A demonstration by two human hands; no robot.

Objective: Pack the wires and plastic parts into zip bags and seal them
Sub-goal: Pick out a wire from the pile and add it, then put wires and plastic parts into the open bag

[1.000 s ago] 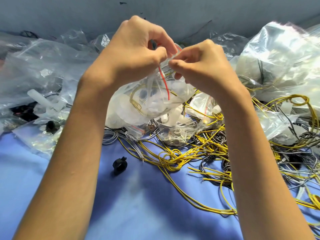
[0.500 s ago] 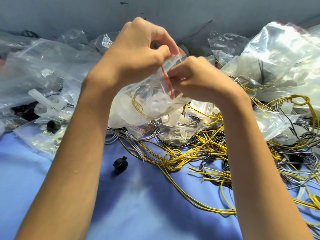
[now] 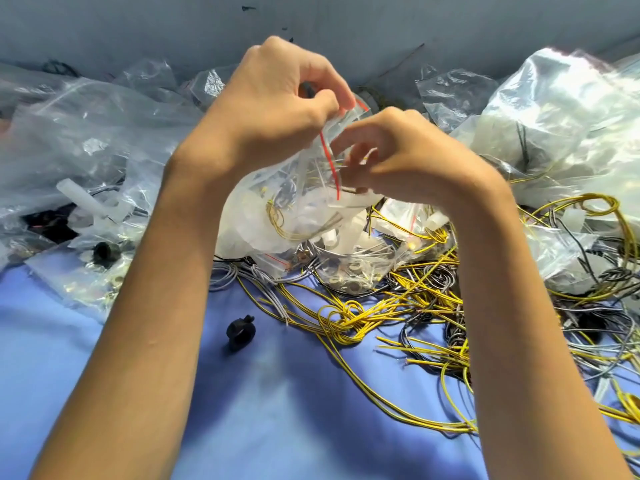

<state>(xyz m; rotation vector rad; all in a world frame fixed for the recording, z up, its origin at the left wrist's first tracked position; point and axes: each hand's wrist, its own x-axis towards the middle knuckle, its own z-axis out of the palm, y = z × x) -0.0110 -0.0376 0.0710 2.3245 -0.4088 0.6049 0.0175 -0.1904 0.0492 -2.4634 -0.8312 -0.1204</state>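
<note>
Wires, yellow with a dark stripe, sprawl loose across the blue cloth nearest me, from five o'clock out to three o'clock, with thinner grey wires tangled among them. A lone black plastic clip lies on the cloth between my forearms, at six o'clock of the work. Just beyond, a small bag of metal rings rests on the tangle.

Above these, lifted off the cloth at the centre of the scene, is the zip bag I am closing. It is clear and crumpled, bulging with white plastic parts and a small coil of yellow wire, and its red zip strip runs steeply down from twelve o'clock. My left hand pinches the bag's top corner between thumb and curled fingers. My right hand, at three o'clock of the strip, has its fingers curled and pinching the mouth lower down. Whether the strip is fully pressed shut I cannot tell.

Farther back, filled bags are heaped at nine to ten o'clock, more bags at two o'clock, against a grey wall. By my reckoning this bag is filled and nearly sealed, but with so many wires unbagged, much packing remains.
</note>
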